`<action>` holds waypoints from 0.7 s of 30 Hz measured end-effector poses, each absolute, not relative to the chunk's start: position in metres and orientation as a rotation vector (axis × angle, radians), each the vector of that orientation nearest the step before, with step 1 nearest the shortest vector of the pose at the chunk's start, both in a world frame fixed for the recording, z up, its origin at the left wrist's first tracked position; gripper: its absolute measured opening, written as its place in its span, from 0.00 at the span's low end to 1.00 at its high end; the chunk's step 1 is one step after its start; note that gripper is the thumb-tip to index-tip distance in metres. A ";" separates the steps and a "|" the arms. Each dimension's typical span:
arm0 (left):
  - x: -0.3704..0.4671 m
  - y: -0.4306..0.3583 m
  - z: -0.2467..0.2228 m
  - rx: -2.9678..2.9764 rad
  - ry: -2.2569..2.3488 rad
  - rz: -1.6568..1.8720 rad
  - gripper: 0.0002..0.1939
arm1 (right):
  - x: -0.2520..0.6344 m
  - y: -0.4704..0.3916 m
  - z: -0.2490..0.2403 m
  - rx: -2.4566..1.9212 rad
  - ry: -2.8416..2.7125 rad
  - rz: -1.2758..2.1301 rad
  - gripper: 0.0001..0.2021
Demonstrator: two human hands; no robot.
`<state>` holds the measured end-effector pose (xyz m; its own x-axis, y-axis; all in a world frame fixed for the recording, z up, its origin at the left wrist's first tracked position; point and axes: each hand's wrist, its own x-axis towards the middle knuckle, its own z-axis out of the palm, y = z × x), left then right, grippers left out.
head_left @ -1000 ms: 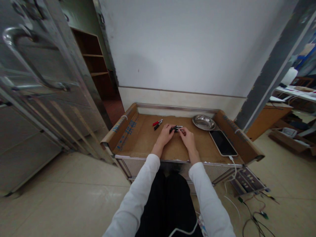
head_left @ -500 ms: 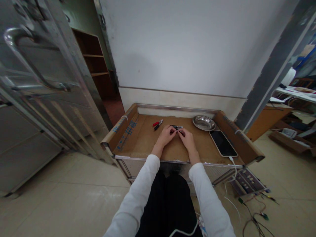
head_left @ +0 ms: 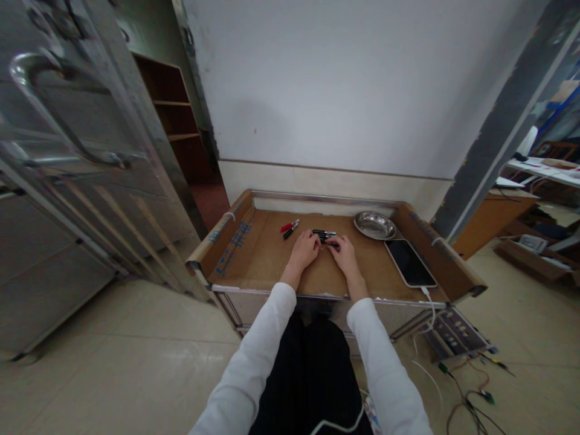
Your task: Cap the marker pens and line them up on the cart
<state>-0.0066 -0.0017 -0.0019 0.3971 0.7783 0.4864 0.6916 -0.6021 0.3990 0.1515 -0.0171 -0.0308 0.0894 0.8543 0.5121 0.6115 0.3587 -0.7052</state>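
Note:
Both hands meet over the middle of the cardboard-lined cart top [head_left: 263, 260]. My left hand [head_left: 305, 249] has its fingers closed on the left end of a dark pen [head_left: 334, 244]. The fingers of my right hand [head_left: 346, 254] pinch the same pen near its right part; much of it is hidden. Just beyond the fingertips lie black pens [head_left: 324, 232] with clear or silvery ends. To the left of my left hand, a red pen [head_left: 287, 227] and a black pen [head_left: 290, 232] rest side by side.
A shallow steel bowl [head_left: 374, 225] sits at the back right. In front of it lies a phone [head_left: 410, 263] with a white cable [head_left: 429, 302] hanging over the front edge. Raised cardboard sides [head_left: 217, 241] flank the top. A white wall [head_left: 326, 90] stands behind.
My left hand has shifted slightly, its fingers now more curled downward. More of the dark pen shows between the hands. Everything else on the cart lies as before.

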 end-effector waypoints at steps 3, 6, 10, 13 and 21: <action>-0.007 -0.002 -0.001 2.474 1.394 0.977 0.08 | 0.152 -0.017 -0.031 -1.356 -1.602 0.292 0.09; -0.008 -0.002 -0.001 2.442 1.454 0.972 0.09 | 0.151 -0.016 -0.031 -1.374 -1.589 0.255 0.09; -0.008 -0.003 0.000 2.436 1.479 0.992 0.09 | 0.150 -0.018 -0.029 -1.364 -1.588 0.216 0.08; -0.009 -0.003 0.000 2.447 1.481 1.012 0.09 | 0.149 -0.020 -0.027 -1.370 -1.582 0.159 0.11; -0.010 -0.001 -0.006 2.485 1.465 1.000 0.07 | 0.149 -0.031 -0.017 -1.702 -1.582 0.006 0.13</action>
